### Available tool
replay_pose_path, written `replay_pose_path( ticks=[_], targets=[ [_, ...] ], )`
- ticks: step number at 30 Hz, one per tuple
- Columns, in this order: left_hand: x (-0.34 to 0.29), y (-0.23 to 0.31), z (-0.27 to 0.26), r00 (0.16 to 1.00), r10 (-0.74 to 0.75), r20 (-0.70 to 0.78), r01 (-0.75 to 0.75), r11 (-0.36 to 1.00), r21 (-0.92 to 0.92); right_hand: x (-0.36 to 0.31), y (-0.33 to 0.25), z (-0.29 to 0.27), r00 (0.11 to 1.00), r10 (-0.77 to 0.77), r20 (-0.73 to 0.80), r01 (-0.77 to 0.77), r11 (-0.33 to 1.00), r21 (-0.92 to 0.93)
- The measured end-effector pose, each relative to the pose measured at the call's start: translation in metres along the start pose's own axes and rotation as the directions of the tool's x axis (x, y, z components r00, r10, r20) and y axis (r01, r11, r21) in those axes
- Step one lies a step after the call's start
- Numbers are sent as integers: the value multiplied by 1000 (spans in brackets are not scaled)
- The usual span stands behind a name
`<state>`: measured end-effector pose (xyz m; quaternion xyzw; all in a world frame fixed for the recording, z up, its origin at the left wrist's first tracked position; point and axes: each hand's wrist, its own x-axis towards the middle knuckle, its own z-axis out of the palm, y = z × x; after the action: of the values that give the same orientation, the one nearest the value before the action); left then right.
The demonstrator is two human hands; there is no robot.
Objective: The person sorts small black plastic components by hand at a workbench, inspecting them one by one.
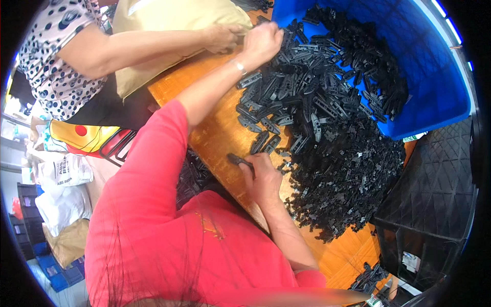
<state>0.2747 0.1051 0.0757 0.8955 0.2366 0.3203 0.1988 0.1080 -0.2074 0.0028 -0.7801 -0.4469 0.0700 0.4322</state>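
Observation:
My left hand [263,42], with a band at the wrist, reaches out to the far edge of a heap of long black plastic parts [291,89]. Its fingers are curled closed, and whatever they hold is hidden. Nearer to me, my right hand [264,179] grips a single long black plastic part [240,161] between thumb and fingers, just over the wooden table [215,138]. A few loose parts of the same kind lie beside that hand. To its right spreads a dense pile of small black plastic pieces [337,179].
A blue bin [429,97] lies tipped toward the table, black parts spilling from it. A black crate [424,204] stands at right. At upper left, a person in a spotted shirt [61,66] has a hand [222,38] by a pale yellow sack [153,56].

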Motion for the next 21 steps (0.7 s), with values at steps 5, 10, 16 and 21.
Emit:
replay_pose_path(
  ticks=[5, 10, 16, 21],
  targets=[
    [106, -94, 72, 954, -79, -290, 107, 991, 82, 1, 2, 5, 996, -14, 84, 10, 999, 45],
    [135, -133, 89, 994, -92, 66, 77, 977, 199, 6, 4, 4, 998, -53, 25, 52, 997, 55],
    [121, -128, 80, 934, -159, 319, 99, 975, 197, 12, 4, 5, 1000, -31, 6, 31, 997, 69],
    [85, -105, 69, 922, -249, 297, 228, 968, 104, 11, -1, 5, 1000, 2, 20, -3, 998, 55]
  ],
)
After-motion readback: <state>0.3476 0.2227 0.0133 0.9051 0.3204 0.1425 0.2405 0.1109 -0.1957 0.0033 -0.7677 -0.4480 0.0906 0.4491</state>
